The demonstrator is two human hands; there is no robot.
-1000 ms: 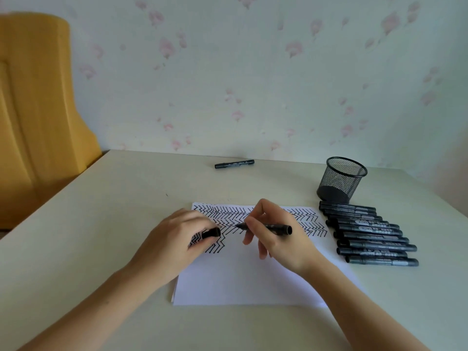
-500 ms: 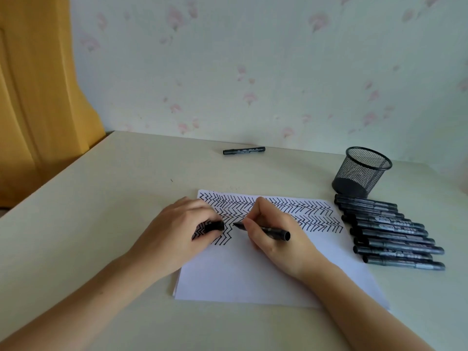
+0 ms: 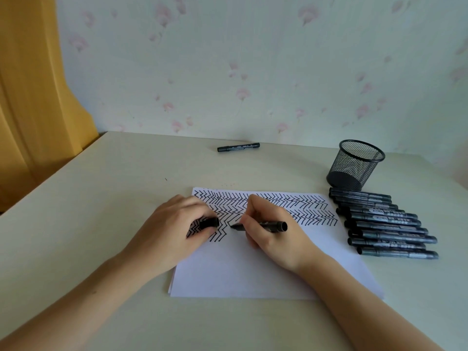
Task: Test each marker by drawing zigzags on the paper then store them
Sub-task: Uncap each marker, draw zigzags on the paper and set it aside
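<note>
A white sheet of paper (image 3: 243, 272) lies on the table, its upper part filled with black zigzag rows. My right hand (image 3: 273, 231) grips an uncapped black marker (image 3: 272, 226), whose tip touches the paper just right of the lowest zigzags. My left hand (image 3: 172, 231) rests on the paper's left edge and holds the black marker cap (image 3: 209, 222) between its fingers. Several capped black markers (image 3: 385, 224) lie in a row right of the paper. A black mesh pen cup (image 3: 354, 164) stands tilted behind them.
One more black marker (image 3: 238, 147) lies alone near the table's back edge by the flowered wall. A yellow padded chair back (image 3: 33, 97) stands at the left. The beige table (image 3: 101, 198) stretches left of the paper.
The camera has tipped down and leftward a little. My right hand has slid slightly left and down with the marker tip on the paper. My left hand keeps the cap in place.
</note>
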